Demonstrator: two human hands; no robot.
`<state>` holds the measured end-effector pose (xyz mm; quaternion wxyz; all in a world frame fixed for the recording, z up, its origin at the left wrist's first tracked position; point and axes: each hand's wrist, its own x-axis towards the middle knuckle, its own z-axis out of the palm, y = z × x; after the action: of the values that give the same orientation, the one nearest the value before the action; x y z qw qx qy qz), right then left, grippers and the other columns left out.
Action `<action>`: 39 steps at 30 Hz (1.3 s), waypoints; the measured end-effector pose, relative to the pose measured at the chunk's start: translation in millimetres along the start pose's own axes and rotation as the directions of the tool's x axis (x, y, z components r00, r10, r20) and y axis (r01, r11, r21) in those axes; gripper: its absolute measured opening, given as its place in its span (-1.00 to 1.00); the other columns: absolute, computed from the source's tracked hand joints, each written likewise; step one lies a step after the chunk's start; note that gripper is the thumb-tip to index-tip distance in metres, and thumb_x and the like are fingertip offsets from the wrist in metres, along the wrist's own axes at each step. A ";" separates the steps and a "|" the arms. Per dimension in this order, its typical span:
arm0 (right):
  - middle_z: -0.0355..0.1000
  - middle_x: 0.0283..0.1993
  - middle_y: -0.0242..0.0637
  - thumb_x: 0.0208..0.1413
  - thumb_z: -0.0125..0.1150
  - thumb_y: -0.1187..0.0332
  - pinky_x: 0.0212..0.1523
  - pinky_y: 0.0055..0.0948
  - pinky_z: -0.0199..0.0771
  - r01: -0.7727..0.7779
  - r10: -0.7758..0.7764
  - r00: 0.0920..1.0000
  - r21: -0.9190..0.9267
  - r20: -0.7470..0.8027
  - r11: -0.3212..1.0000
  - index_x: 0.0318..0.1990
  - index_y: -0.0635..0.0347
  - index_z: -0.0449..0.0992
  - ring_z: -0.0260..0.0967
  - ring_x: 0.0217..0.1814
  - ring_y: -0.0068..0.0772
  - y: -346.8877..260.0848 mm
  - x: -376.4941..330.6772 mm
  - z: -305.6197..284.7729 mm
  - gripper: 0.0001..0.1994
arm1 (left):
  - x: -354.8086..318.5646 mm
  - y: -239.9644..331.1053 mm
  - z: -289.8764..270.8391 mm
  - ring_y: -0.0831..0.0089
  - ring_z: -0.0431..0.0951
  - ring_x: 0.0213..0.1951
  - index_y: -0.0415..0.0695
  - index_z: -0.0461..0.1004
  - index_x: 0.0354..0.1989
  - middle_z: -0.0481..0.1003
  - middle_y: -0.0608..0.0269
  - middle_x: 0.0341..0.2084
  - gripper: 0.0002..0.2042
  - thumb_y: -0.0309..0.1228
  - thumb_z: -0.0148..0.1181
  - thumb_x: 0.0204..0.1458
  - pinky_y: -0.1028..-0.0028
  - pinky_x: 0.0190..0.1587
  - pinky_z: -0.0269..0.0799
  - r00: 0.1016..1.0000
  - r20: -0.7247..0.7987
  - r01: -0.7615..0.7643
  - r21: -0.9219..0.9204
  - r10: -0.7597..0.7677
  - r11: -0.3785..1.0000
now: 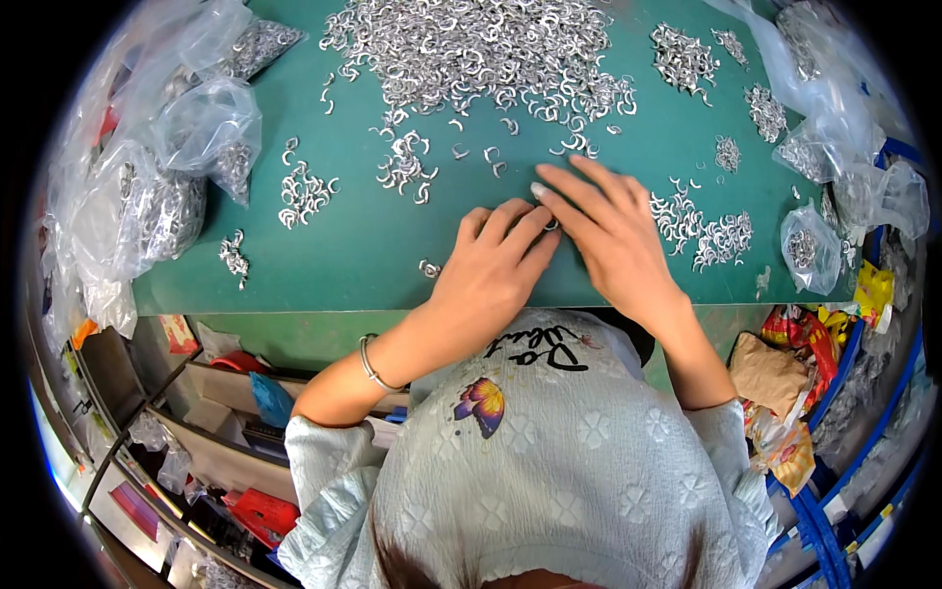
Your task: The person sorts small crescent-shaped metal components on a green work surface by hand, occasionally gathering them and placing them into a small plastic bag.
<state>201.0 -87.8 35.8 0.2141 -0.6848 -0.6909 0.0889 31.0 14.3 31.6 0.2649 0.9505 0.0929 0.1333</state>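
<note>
On the green tabletop [363,255], my left hand [498,257] is closed, thumb and forefinger pinched around a small curved silver metal piece [551,226] that is mostly hidden. Beside it, my right hand [613,224] has its fingers stretched out and apart, with the fingertips low over the table near my left fingers. Farther off lies a large pile of crescent-shaped metal pieces [481,49]. Loose crescents [494,159] are scattered between the pile and my hands. To the right of my right hand is a small heap [724,240] of the same pieces.
Small heaps lie at left [306,194], mid-left [405,167] and far right [684,59]. Clear plastic bags of metal parts [162,211] crowd the left edge; another small bag [811,250] sits at the right. Below the table are an open drawer [221,393] and crumpled wrappers [785,383].
</note>
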 end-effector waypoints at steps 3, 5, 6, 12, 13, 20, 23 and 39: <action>0.29 0.31 -0.34 -0.11 0.20 0.57 0.29 -0.01 0.08 0.002 0.025 0.989 -0.183 0.144 0.983 0.13 0.17 0.47 0.13 0.41 -0.15 0.0 -5.9 -7.7 -0.48 | -3.5 -4.6 -1.0 0.12 0.36 0.11 -0.23 0.48 -0.01 0.40 0.11 0.01 -0.62 -0.55 0.25 -0.09 0.14 0.07 0.24 1.000 0.014 -0.019 0.037 0.019 0.999; 0.29 0.31 -0.34 -0.05 0.21 0.55 0.34 0.07 -0.01 -0.058 0.067 0.993 -0.101 0.092 0.993 0.13 0.19 0.47 0.09 0.44 -0.19 9.1 -18.6 -12.7 -0.52 | -9.5 -6.8 -5.8 0.12 0.36 0.11 -0.25 0.48 -0.01 0.40 0.11 0.02 -0.62 -0.56 0.24 -0.08 0.14 0.08 0.25 0.999 0.032 0.005 0.022 -0.006 1.000; 0.29 0.31 -0.33 -0.02 0.20 0.54 0.35 0.09 -0.02 -0.083 0.086 0.995 -0.049 0.049 0.995 0.13 0.19 0.47 0.09 0.45 -0.20 13.9 -23.1 -13.2 -0.54 | -10.7 -7.4 -7.1 0.12 0.36 0.12 -0.25 0.48 -0.01 0.40 0.11 0.03 -0.62 -0.56 0.23 -0.08 0.15 0.09 0.25 0.999 0.041 0.018 0.014 -0.019 1.000; 0.27 0.32 -0.32 0.08 0.23 0.44 0.38 0.26 -0.13 -0.048 0.052 0.998 -0.106 0.034 0.993 0.15 0.23 0.44 0.03 0.48 -0.19 7.7 9.0 2.0 -0.57 | 1.7 -0.7 -1.8 0.07 0.38 0.13 -0.31 0.48 -0.04 0.41 0.06 0.03 -0.64 -0.60 0.23 -0.10 0.09 0.17 0.24 0.998 0.027 -0.059 0.025 0.058 0.998; 0.28 0.31 -0.32 0.08 0.23 0.43 0.38 0.27 -0.14 -0.056 0.061 0.996 -0.095 0.061 0.994 0.14 0.24 0.45 0.04 0.48 -0.18 6.7 7.3 -0.8 -0.57 | -0.4 -3.1 -2.6 0.07 0.38 0.12 -0.32 0.47 -0.04 0.41 0.06 0.03 -0.63 -0.60 0.23 -0.10 0.08 0.18 0.24 0.999 0.024 -0.048 0.015 0.048 0.999; 0.35 0.24 -0.22 0.06 0.28 0.36 0.38 -0.02 0.09 -0.082 0.076 0.996 0.131 0.046 0.988 0.08 0.27 0.48 0.13 0.43 -0.14 3.9 -10.6 -17.2 -0.59 | -18.0 -12.8 -7.5 0.04 0.38 0.11 -0.33 0.48 -0.06 0.42 0.04 0.01 -0.65 -0.61 0.26 -0.09 0.06 0.16 0.29 0.995 -0.064 0.078 -0.045 -0.080 0.996; 0.38 0.20 -0.20 0.06 0.27 0.36 0.38 -0.03 0.11 -0.004 -0.006 0.997 0.124 0.083 0.992 0.07 0.29 0.49 0.20 0.38 -0.12 -8.1 9.5 -4.1 -0.60 | -10.9 -9.8 -8.3 0.02 0.40 0.09 -0.32 0.49 -0.08 0.43 0.03 -0.01 -0.68 -0.61 0.26 -0.08 0.08 0.15 0.31 0.990 -0.088 0.113 0.004 -0.112 0.994; 0.26 0.33 -0.20 0.12 0.21 0.36 0.43 0.06 -0.04 0.083 -0.083 0.975 0.009 0.204 0.996 0.18 0.28 0.39 0.09 0.45 -0.17 -13.8 32.3 9.6 -0.55 | -7.7 -56.4 -26.0 0.12 0.38 0.08 -0.28 0.44 0.03 0.40 0.09 0.08 -0.56 -0.68 0.05 -0.12 0.15 0.05 0.22 0.956 -0.227 0.216 0.114 -0.186 0.970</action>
<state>185.4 -55.0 38.6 0.1456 -0.6424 -0.7374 0.1499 9.8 72.3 21.6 0.1995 0.9321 0.2263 0.2005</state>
